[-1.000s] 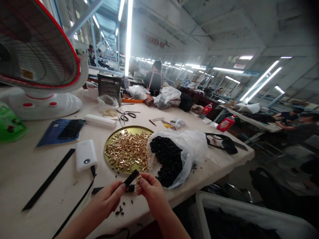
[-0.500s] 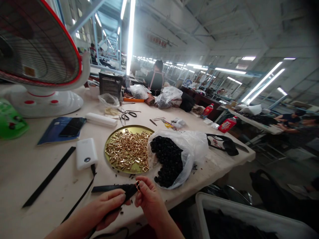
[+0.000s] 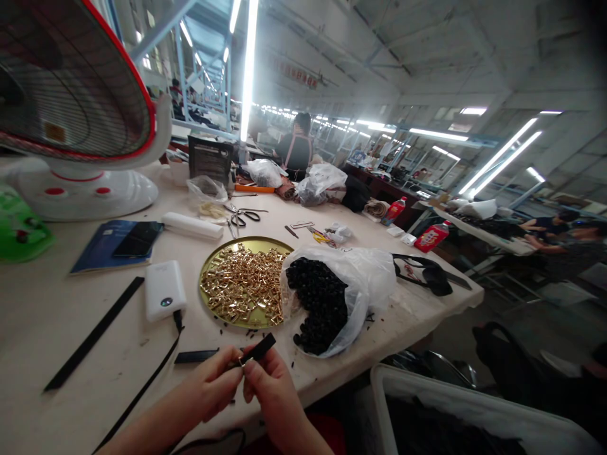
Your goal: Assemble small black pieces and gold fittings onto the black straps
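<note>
One pale surface [image 3: 104,373] carries white plastic bag [image 3: 367,272] of small black pieces [image 3: 322,300], just beside round gold tray [image 3: 258,317] heaped with gold metal fittings [image 3: 239,278]. Left hand [image 3: 219,381] and right hand [image 3: 272,384] close together near surface's front edge, both grips pinching black strap [image 3: 262,347], end jutting past right fingers. Single gold fitting [image 3: 242,363] between hands; which bears it, cannot tell. Step: apparently seating fitting on strap. Next move calls for steady left pinch, careful right-hand alignment.
</note>
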{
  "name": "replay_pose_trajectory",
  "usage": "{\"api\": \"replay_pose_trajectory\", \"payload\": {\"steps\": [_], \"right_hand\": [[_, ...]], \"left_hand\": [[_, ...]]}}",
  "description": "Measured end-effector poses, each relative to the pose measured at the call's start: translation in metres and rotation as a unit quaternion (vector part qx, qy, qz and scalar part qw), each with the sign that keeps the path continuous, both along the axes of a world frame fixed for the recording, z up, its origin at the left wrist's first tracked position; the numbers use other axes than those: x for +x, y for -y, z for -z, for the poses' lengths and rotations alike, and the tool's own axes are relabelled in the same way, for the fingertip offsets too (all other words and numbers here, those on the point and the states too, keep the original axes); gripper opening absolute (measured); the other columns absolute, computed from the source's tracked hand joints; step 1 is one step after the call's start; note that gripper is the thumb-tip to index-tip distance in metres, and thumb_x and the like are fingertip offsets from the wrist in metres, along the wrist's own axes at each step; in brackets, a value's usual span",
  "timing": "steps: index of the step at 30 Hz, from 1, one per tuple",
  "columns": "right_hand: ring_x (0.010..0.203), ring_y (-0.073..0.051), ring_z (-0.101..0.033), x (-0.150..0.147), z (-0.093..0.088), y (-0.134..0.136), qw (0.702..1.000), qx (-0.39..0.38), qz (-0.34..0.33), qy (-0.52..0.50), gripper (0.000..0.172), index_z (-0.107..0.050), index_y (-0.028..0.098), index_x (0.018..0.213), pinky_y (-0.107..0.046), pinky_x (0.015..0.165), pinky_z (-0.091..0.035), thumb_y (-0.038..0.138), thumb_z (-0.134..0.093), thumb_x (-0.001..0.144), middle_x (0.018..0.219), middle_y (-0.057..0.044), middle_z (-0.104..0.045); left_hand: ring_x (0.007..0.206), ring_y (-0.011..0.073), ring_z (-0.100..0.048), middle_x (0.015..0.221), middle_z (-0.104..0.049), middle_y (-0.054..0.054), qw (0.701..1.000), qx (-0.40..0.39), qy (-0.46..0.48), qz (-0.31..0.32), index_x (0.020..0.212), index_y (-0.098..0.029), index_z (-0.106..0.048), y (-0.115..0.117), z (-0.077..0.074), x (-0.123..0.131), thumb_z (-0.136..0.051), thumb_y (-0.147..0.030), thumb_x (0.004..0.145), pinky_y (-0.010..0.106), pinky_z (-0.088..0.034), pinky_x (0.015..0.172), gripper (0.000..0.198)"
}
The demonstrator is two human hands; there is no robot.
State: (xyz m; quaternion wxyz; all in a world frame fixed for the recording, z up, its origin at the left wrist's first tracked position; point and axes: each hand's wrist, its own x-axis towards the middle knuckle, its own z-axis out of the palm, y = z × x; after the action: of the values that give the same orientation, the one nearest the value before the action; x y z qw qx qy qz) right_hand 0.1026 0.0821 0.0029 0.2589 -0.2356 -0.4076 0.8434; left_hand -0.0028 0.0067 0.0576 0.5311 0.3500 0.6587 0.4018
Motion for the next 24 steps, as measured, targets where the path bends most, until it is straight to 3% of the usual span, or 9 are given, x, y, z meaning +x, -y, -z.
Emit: {"api": "replay_pose_trajectory", "payload": {"steps": [3,6,9,15,17,19,21,24], "right_hand": [[0.047,-0.006,-0.039,0.002,0.004,0.001,0.998,0.051,-0.006,0.027,0.046,-0.055,0.017,0.088,-0.019,0.044,-0.029,0.047,-0.075,0.06,0.064,0.003,-0.051],[0.049,-0.007,-0.037,0.005,0.006,-0.003,0.994,0.096,0.008,0.041,0.043,-0.054,0.017,0.087,-0.02,0.046,-0.028,0.052,-0.068,0.067,0.064,0.003,-0.048],[0.05,-0.007,-0.034,0.008,0.004,-0.008,0.985,0.147,0.043,0.074,0.038,-0.051,0.016,0.075,-0.021,0.047,-0.027,0.053,-0.062,0.072,0.059,0.004,-0.043],[0.045,-0.008,-0.029,0.012,0.002,-0.01,0.988,0.115,-0.015,0.102,0.038,-0.046,0.017,0.066,-0.022,0.047,-0.023,0.053,-0.052,0.078,0.048,0.007,-0.036],[0.05,-0.01,-0.036,0.015,0.005,-0.008,0.974,0.19,0.01,0.123,0.033,-0.051,0.017,0.071,-0.023,0.05,-0.027,0.049,-0.052,0.079,0.054,0.004,-0.043],[0.059,-0.013,-0.044,0.018,0.008,-0.007,0.942,0.296,0.041,0.151,0.024,-0.058,0.017,0.078,-0.025,0.057,-0.033,0.041,-0.054,0.079,0.065,-0.001,-0.053],[0.067,-0.015,-0.047,0.019,0.011,-0.007,0.92,0.349,0.054,0.167,0.019,-0.061,0.017,0.082,-0.026,0.062,-0.034,0.035,-0.056,0.079,0.074,-0.003,-0.058],[0.055,-0.012,-0.042,0.017,0.013,-0.009,0.962,0.236,0.012,0.135,0.024,-0.058,0.017,0.077,-0.024,0.054,-0.031,0.041,-0.058,0.076,0.062,0.0,-0.052]], "left_hand": [[0.039,0.0062,-0.022,0.045,-0.033,-0.01,1.0,0.004,0.011,-0.004,0.075,-0.019,-0.046,0.0,-0.01,0.005,-0.042,-0.05,0.075,0.018,-0.019,0.04,0.032],[0.038,0.006,-0.021,0.045,-0.033,-0.01,1.0,0.0,0.009,-0.001,0.072,-0.019,-0.044,0.0,-0.009,0.005,-0.042,-0.058,0.072,0.019,-0.016,0.039,0.039],[0.035,0.0056,-0.021,0.044,-0.036,-0.01,1.0,-0.009,0.004,0.003,0.073,-0.021,-0.041,-0.001,0.001,0.003,-0.043,-0.064,0.066,0.021,-0.013,0.036,0.044],[0.033,0.0072,-0.022,0.04,-0.033,-0.01,0.999,-0.002,-0.038,-0.006,0.071,-0.021,-0.04,-0.004,0.026,0.005,-0.039,-0.063,0.068,0.021,-0.014,0.034,0.042],[0.033,0.0078,-0.024,0.04,-0.034,-0.01,0.998,0.001,-0.06,-0.015,0.069,-0.022,-0.038,-0.004,0.032,0.006,-0.038,-0.061,0.069,0.021,-0.016,0.035,0.039],[0.035,0.0085,-0.029,0.042,-0.037,-0.01,0.996,0.012,-0.089,-0.027,0.067,-0.022,-0.038,-0.004,0.037,0.007,-0.038,-0.056,0.071,0.021,-0.021,0.038,0.034],[0.039,0.009,-0.033,0.045,-0.039,-0.008,0.992,0.023,-0.118,-0.036,0.066,-0.021,-0.038,-0.003,0.039,0.008,-0.039,-0.052,0.074,0.021,-0.024,0.041,0.031],[0.039,0.0087,-0.032,0.045,-0.038,-0.009,0.992,0.02,-0.122,-0.03,0.066,-0.021,-0.039,-0.003,0.038,0.009,-0.038,-0.052,0.076,0.021,-0.023,0.04,0.032]]}}
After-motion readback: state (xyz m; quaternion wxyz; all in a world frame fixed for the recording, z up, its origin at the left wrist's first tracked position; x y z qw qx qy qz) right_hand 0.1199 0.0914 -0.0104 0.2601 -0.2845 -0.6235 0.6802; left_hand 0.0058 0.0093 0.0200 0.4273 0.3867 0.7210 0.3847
